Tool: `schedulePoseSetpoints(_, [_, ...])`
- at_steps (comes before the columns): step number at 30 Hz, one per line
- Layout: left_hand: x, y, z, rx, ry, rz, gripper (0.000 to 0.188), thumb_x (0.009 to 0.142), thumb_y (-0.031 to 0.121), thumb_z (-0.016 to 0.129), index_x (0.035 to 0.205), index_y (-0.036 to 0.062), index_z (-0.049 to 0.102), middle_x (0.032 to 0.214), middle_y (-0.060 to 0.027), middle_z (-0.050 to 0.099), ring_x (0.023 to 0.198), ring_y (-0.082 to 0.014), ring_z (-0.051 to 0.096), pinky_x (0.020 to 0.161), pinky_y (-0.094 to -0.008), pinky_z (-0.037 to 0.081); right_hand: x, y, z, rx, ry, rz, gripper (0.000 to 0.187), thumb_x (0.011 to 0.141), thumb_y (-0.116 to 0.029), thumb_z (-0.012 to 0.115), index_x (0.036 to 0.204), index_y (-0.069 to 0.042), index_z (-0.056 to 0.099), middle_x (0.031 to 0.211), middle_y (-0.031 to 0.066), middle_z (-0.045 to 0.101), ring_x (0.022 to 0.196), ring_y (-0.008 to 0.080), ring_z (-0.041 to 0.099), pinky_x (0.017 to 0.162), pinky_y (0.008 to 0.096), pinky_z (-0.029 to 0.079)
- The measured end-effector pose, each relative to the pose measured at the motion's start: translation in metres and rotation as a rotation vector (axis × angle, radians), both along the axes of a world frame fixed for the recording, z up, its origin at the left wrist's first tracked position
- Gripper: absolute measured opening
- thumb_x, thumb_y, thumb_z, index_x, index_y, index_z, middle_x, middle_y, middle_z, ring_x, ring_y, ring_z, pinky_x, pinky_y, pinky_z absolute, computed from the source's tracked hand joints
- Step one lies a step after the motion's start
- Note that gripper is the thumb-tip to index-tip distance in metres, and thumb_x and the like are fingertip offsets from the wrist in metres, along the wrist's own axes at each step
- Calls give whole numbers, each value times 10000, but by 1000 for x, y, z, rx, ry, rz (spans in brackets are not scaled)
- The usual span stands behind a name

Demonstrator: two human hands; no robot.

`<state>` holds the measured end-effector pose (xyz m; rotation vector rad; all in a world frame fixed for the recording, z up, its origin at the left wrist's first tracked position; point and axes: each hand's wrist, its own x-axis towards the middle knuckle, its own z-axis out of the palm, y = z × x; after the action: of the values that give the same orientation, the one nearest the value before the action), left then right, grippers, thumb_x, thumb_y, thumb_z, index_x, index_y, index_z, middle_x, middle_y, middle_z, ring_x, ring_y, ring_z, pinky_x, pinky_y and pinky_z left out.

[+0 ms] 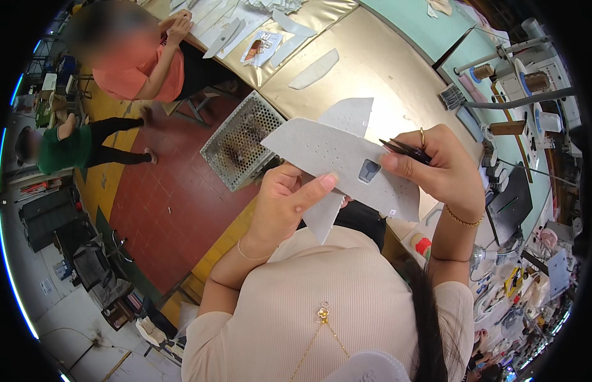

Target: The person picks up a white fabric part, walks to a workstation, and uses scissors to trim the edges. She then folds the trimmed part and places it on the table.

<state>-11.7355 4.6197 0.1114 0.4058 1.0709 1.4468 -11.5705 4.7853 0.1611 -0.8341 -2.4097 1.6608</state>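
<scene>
My left hand [278,198] pinches a light grey, curved shoe-upper panel [315,149], its thumb flat on the top face. Rows of small punched holes and a dark grey shield-shaped patch [370,170] mark this panel. A second grey panel [348,114] lies crosswise beneath it, its far end and near tip sticking out. In my right hand [445,167] are black thread snips [404,150], their pointed tips aimed left over the panel's right part. My right thumb rests by the patch. The snips' handles are mostly hidden in the palm.
A gold-covered table [372,57] holds a loose grey panel [315,69] and more pieces. A perforated metal basket [242,140] stands at its left. Sewing equipment with thread spools [536,81] is at right. Two people, one in an orange shirt [143,76], one in green [65,149], are at left.
</scene>
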Motion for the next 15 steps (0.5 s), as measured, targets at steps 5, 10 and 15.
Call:
schedulePoseSetpoints(5, [-1,1,0,-9,-7,-4,239,881,96,631,1071,-45,599,931,-126,675,772,-158,660,710,-270,544,-1,0,0,-36,8,-12,282,853,-251,671,793,25,668,502,15,440,466,68,325,428,260,267])
schedulePoseSetpoints(10, [-1,2,-2,-2,41,-20,213,888,58,578,1065,-61,578,964,-169,659,793,-203,664,681,-314,574,0,-1,-4,-93,37,-42,358,863,-307,675,736,26,635,519,-52,392,484,27,315,424,232,240])
schedulePoseSetpoints(15, [-1,3,-2,-5,46,-20,211,890,53,574,1065,-64,578,964,-167,658,794,-203,664,679,-317,575,0,0,-1,-113,-15,-41,251,859,-222,669,829,27,681,514,4,469,481,60,337,435,256,280])
